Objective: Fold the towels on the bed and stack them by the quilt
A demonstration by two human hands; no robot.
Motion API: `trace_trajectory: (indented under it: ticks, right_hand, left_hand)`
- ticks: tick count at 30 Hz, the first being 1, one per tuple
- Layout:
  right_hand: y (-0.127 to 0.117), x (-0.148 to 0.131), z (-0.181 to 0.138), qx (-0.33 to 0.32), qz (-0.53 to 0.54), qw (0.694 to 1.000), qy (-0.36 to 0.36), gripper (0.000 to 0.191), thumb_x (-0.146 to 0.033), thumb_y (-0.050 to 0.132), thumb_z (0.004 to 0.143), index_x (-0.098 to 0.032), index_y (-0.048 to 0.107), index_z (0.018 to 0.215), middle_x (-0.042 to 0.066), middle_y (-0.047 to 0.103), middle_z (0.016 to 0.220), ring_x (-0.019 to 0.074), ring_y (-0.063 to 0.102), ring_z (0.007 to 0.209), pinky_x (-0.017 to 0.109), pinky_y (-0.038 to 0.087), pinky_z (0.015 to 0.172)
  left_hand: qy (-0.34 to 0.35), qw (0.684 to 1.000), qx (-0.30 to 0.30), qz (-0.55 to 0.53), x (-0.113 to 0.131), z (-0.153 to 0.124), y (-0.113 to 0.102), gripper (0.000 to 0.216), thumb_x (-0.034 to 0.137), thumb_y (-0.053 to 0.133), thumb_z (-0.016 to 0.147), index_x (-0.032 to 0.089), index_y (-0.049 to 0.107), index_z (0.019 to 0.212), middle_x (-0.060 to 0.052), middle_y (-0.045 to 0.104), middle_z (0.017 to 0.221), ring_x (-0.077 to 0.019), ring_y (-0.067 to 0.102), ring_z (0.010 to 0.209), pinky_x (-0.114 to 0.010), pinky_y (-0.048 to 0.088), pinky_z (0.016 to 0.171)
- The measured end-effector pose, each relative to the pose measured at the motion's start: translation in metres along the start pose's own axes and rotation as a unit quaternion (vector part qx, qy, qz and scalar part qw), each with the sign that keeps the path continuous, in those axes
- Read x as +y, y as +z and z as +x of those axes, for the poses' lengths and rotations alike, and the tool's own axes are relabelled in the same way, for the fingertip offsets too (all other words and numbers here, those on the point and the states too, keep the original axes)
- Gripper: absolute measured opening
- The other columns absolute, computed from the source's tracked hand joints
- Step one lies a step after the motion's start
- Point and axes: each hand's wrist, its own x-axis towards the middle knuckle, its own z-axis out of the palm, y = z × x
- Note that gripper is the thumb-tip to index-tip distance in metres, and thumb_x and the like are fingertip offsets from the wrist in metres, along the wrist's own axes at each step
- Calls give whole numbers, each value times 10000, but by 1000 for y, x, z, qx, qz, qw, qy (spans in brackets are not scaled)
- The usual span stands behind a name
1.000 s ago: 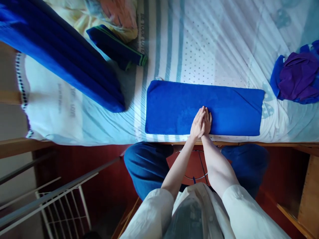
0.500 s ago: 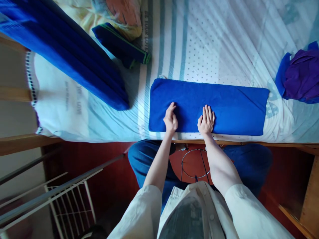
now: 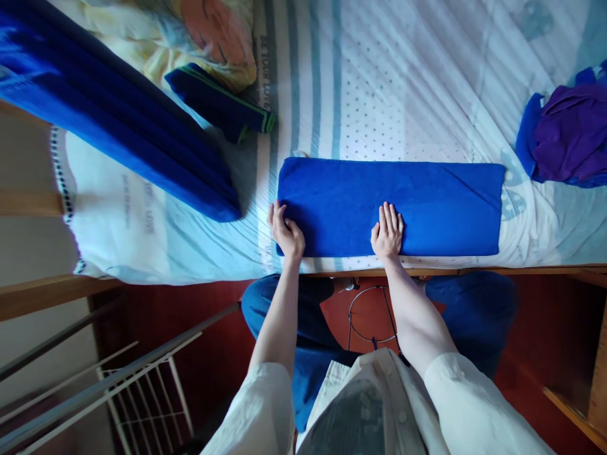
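A folded blue cloth (image 3: pixel 441 208) lies as a long flat rectangle along the near edge of the bed. My right hand (image 3: pixel 387 232) rests on it with the fingers stretched out and the palm down, near the middle of its front part. At the cloth's left end is my left hand (image 3: pixel 287 231), its fingers loosely bent and apart, touching the edge area. Nothing shows inside either hand. A small pale tag (image 3: pixel 300 153) pokes out at the cloth's far left corner.
Left on the bed lie a long dark-blue folded fabric (image 3: pixel 142 139) and a navy piece with green trim (image 3: pixel 220 101), near a patterned yellow pillow (image 3: pixel 208 38). A purple and blue bundle (image 3: pixel 571 133) sits at the right. A white wire rack (image 3: pixel 147 398) stands lower left.
My left hand has slid left across the cloth to its left end. My right hand stays flat in nearly the same spot. The view has shifted slightly.
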Motion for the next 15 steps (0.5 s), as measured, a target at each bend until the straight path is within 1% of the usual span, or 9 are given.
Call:
trace_trajectory:
  ticks: [2, 4, 6, 8, 9, 10, 11, 13, 15]
  right_hand:
    - [-1, -1, 0, -3, 4, 1000, 1, 611, -233, 270, 1027, -164, 364, 1627, 113, 434, 1640, 232, 338, 1565, 525, 269, 1290]
    - [0, 0, 0, -5, 6, 1000, 3, 608, -229, 276, 1024, -157, 377, 1620, 118, 435, 1639, 236, 335, 1566, 528, 271, 1288]
    - [2, 1, -1, -9, 5, 1000, 6, 600, -235, 286, 1025, -140, 400, 1606, 131, 439, 1635, 242, 337, 1565, 530, 273, 1286]
    - [6, 4, -1, -19, 1, 1000, 10, 590, -258, 316, 1026, -120, 427, 1588, 152, 461, 1617, 253, 356, 1552, 533, 280, 1284]
    - [8, 5, -1, -26, -1, 1000, 12, 584, -268, 336, 1024, -116, 442, 1579, 163, 483, 1599, 259, 377, 1539, 534, 289, 1280]
    - [11, 6, -1, -33, -4, 999, 14, 578, -275, 359, 1021, -116, 459, 1568, 171, 506, 1578, 267, 401, 1523, 536, 302, 1274]
    - [12, 7, -1, -36, -7, 999, 17, 572, -283, 382, 1018, -119, 475, 1557, 177, 527, 1560, 275, 424, 1507, 537, 316, 1267]
    - [14, 8, -1, -30, -12, 999, 19, 570, -300, 419, 1010, -116, 494, 1544, 188, 542, 1542, 291, 445, 1490, 540, 332, 1257]
    - [12, 6, -1, -11, -11, 1000, 14, 580, -312, 420, 1009, -99, 490, 1545, 197, 534, 1548, 300, 436, 1499, 544, 327, 1257]
  left_hand:
    - [57, 998, -22, 2, 16, -8, 9, 481, 197, 360, 971, 185, 564, 1407, -135, 489, 1593, -244, 306, 1570, -495, 247, 1306]
    - [139, 986, -85, -24, 43, -20, 27, 496, 216, 367, 981, 185, 535, 1446, -140, 468, 1609, -260, 249, 1590, -552, 204, 1310]
    - [225, 953, -182, -86, 76, -34, 55, 533, 238, 340, 998, 184, 473, 1511, -138, 455, 1619, -260, 251, 1589, -569, 210, 1304]
    - [293, 903, -273, -152, 111, -48, 87, 582, 269, 318, 1009, 178, 386, 1579, -130, 402, 1653, -249, 248, 1590, -535, 241, 1305]
    - [314, 879, -311, -178, 125, -52, 102, 604, 285, 313, 1012, 183, 344, 1606, -120, 367, 1673, -242, 237, 1593, -516, 244, 1308]
    - [323, 862, -338, -197, 138, -56, 117, 617, 291, 303, 1014, 193, 313, 1623, -110, 340, 1687, -236, 226, 1596, -507, 243, 1310]
    - [320, 853, -354, -210, 147, -57, 129, 621, 290, 293, 1017, 202, 295, 1632, -103, 325, 1695, -232, 222, 1598, -508, 241, 1311]
    - [296, 856, -359, -226, 153, -53, 148, 615, 281, 277, 1022, 195, 301, 1630, -115, 333, 1689, -233, 236, 1594, -516, 246, 1307]
    - [270, 867, -348, -233, 146, -40, 156, 595, 273, 269, 1026, 173, 350, 1607, -141, 380, 1663, -238, 278, 1580, -517, 264, 1298]
